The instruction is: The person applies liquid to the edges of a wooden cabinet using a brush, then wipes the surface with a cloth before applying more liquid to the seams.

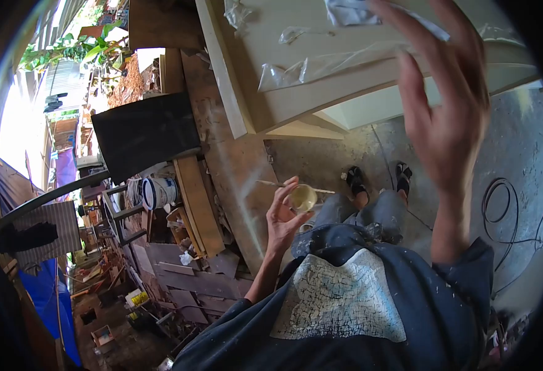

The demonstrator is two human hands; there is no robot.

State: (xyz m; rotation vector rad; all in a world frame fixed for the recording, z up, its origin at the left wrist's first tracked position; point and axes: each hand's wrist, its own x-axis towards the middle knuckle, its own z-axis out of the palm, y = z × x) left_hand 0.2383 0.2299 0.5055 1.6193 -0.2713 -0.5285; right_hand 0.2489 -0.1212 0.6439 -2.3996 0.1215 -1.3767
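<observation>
My left hand (282,217) is held low in front of my knees and grips a small round cup (302,198) with pale yellowish contents. A thin stick (271,183) lies across the cup's rim. My right hand (446,105) is raised high with its fingers spread and the palm showing. Its fingertips reach a crumpled white scrap (349,12) on a pale wooden panel (265,74); whether they pinch the scrap is unclear. Clear plastic film (321,65) lies over the panel.
My sandalled feet (376,179) stand on a grey concrete floor (321,161). A black cable (500,204) loops on the right. Planks (234,161), a black board (144,133), a white bucket (159,193) and scrap wood crowd the left.
</observation>
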